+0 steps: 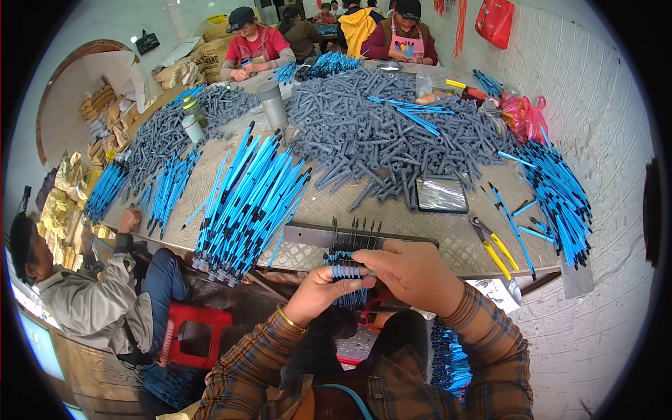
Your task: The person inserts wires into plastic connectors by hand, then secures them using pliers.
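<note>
At the near edge of the metal-topped table (455, 259), the seated worker's left hand (311, 297) is closed around a row of blue-and-black rods (344, 271), thumb laid across the front and fingers curled behind. Right over it, the right hand (420, 273) is bent inward, thumb and forefinger drawn close together at the row's right end; whether that pinch has hold of a single rod I cannot tell from where I stand. To my eye, this calls for a light but steady left grip, the rods side by side so none cross, and small fingertip moves from the right, since squeezing hard could fan the thin black stalks (358, 234) out of line. Good sense, too, to leave the yellow-handled pliers (497, 248) lying off to the right, clear of the elbow. As for writing, the brown sacks (210, 56) at the back carry dark print, and the red bag (493, 24) on the wall has pale marks, both too small to make out. I spot no lettering on the rods.
</note>
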Demonstrator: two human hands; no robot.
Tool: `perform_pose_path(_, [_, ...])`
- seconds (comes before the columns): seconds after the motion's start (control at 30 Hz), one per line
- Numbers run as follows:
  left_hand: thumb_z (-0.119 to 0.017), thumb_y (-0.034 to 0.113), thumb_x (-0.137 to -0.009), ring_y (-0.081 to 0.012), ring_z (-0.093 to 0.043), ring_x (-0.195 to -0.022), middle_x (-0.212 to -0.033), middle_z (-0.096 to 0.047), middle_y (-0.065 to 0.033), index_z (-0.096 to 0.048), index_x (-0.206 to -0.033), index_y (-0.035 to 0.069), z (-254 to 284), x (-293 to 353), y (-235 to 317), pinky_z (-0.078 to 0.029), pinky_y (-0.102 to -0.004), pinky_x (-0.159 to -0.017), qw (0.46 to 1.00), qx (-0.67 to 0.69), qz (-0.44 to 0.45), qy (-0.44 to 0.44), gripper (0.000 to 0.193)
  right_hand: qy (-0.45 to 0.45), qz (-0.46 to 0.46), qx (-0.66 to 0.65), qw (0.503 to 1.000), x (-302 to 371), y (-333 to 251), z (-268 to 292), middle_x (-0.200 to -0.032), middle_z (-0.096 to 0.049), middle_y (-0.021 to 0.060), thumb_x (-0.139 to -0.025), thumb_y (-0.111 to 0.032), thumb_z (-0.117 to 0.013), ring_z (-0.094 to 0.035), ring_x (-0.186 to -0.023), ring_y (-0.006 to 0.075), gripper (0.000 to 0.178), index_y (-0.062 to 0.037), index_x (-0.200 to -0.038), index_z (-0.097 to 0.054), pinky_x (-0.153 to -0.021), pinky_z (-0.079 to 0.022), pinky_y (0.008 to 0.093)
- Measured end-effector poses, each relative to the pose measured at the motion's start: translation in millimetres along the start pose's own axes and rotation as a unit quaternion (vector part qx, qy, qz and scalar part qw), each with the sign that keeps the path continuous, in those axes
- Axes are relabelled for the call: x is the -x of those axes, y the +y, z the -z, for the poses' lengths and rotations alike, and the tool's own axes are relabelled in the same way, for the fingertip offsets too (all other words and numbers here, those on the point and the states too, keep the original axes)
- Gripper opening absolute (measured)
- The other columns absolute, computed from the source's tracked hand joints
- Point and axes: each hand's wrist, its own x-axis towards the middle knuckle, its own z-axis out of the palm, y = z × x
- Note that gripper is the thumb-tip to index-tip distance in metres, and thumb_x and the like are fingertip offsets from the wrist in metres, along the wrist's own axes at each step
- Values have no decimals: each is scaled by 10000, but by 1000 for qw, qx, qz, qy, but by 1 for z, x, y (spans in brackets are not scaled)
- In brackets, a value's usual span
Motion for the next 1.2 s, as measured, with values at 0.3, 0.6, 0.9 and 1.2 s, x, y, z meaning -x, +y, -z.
perform_pose_path(0.3, [-523, 115, -895, -141, -586, -956, -1018, -635, -95, -565, -1112, -5, 0, -1, 3, -454, -271, -854, 1000, 1, -9, -3, 251, 53, -24, -2, 998, 3, -3, -11, -620, -483, 40, -733, -115, -589, -537, -546, 230, 264, -140, -995, -607, -472, -419, 325])
perform_pose_path(0.6, [-521, 112, -897, -135, -585, -951, -1010, -639, -90, -564, -1115, -8, 0, 0, 4, -441, -269, -866, 1000, -19, -4, -10, 253, -2, 34, 54, 998, -3, -2, 4, -615, -473, 41, -711, -116, -597, -527, -528, 230, 264, -142, -973, -601, -464, -414, 329])
perform_pose_path(0.9, [-527, 88, -888, -136, -579, -966, -1020, -638, -85, -569, -1112, -9, 1, -1, 6, -437, -274, -877, 1000, -12, 1, -19, 247, 9, 10, 25, 1000, -1, -2, -6, -608, -463, 37, -708, -135, -598, -531, -537, 231, 242, -147, -949, -599, -464, -417, 330])
perform_pose_path(1.2, [-543, 77, -878, -123, -573, -960, -1020, -634, -61, -589, -1083, -4, 3, -1, 2, -433, -273, -880, 999, -23, 1, -24, 225, -25, 41, 96, 994, -4, -8, 6, -640, -505, 37, -705, -133, -607, -554, -565, 223, 243, -133, -947, -585, -478, -428, 328])
